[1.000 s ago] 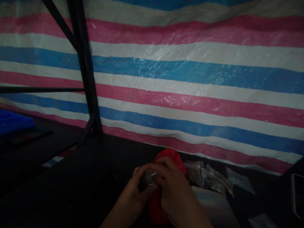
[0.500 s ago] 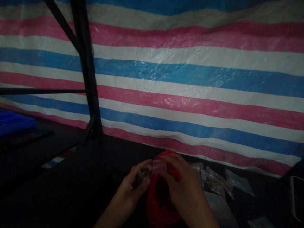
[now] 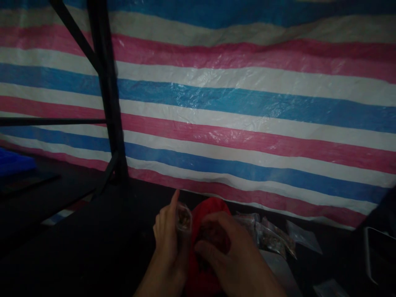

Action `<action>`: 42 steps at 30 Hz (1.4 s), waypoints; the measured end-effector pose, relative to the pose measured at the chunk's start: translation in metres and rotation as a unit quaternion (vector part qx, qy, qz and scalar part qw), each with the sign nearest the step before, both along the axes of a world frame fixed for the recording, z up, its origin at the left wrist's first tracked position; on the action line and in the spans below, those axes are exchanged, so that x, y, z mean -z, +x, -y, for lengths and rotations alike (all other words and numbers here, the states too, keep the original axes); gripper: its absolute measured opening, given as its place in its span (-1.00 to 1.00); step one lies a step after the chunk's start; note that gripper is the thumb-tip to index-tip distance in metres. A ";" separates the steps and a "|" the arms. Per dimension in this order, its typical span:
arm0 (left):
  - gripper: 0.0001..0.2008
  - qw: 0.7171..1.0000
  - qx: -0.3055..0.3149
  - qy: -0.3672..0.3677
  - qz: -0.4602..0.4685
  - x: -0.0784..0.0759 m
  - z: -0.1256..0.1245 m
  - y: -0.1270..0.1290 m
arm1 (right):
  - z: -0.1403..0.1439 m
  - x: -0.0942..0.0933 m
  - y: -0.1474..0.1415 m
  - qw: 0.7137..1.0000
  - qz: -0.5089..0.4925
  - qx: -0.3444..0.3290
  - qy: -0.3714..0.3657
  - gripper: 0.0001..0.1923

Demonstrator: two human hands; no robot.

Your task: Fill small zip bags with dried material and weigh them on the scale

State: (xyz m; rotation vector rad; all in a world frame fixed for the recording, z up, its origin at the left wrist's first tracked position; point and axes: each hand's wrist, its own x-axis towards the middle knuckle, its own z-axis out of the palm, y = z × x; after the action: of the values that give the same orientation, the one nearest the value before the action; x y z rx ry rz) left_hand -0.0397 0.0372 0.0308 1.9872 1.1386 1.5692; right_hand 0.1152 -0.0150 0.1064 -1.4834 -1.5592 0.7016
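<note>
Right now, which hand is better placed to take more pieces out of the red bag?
Probably the right hand: its fingers are already curled at the mouth of the red bag. The left hand is occupied, holding the small clear bag upright beside it.

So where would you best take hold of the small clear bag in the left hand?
Probably by its open top edge, from the right. The small clear bag stands upright against the left hand, its contents sit low, and the right hand is beside it at the red bag.
</note>
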 end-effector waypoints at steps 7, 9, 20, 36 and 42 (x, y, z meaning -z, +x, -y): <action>-0.08 1.000 -0.007 0.011 -0.005 0.005 0.023 0.050 | 0.017 -0.007 0.020 0.987 -0.109 0.097 0.065 -0.84; -0.11 0.997 0.069 -0.032 0.019 0.000 0.035 0.060 | 0.026 -0.006 0.039 0.982 -0.124 0.114 0.084 -0.79; -0.59 0.963 0.186 -0.168 0.095 0.011 0.065 0.102 | 0.082 0.035 0.125 0.981 0.012 0.193 -0.021 -0.54; -0.85 0.999 0.034 0.012 0.007 0.020 0.048 0.094 | 0.073 0.061 0.179 0.959 0.025 0.280 0.030 -0.61; -0.86 0.999 0.015 0.036 0.005 0.027 0.047 0.092 | 0.071 0.060 0.179 0.967 0.026 0.251 -0.019 -0.65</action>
State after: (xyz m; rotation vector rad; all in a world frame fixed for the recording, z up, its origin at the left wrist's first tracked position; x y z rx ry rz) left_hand 0.0522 -0.0098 0.0042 2.0293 1.0574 1.6251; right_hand 0.2946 -0.0859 0.0464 -1.8401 -1.1343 0.3972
